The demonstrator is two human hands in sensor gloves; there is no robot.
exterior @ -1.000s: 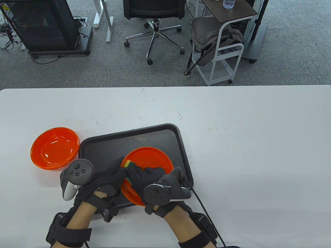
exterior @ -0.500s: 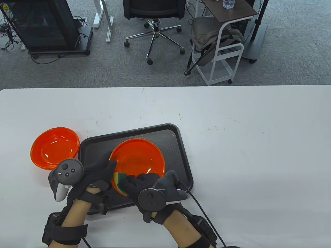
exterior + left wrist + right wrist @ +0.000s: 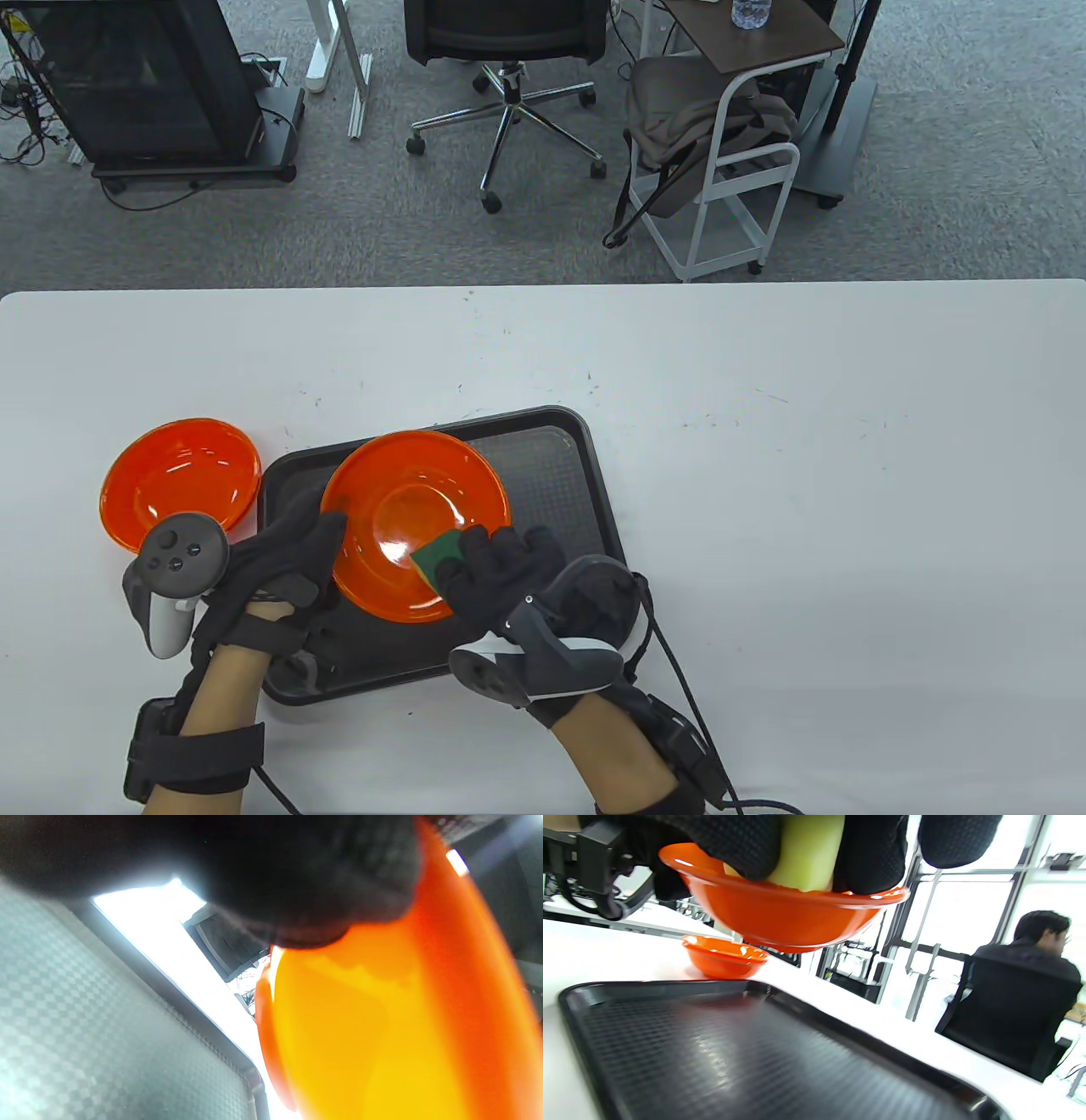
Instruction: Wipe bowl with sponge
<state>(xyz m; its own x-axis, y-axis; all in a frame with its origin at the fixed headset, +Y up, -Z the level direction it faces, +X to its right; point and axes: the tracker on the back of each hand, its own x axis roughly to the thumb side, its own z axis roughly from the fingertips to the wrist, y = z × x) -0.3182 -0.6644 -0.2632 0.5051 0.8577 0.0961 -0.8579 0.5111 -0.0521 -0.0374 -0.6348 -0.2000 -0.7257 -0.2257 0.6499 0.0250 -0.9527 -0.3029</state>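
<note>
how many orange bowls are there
2. One shiny orange plastic bowl is held up over the black textured tray, the left hand gripping its rim. The other orange bowl sits on the white table, left of the tray.

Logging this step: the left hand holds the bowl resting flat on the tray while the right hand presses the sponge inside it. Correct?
Not quite. The bowl is lifted clear of the tray, as the right wrist view shows. The left hand does hold it, and the right hand presses the sponge inside.
</note>
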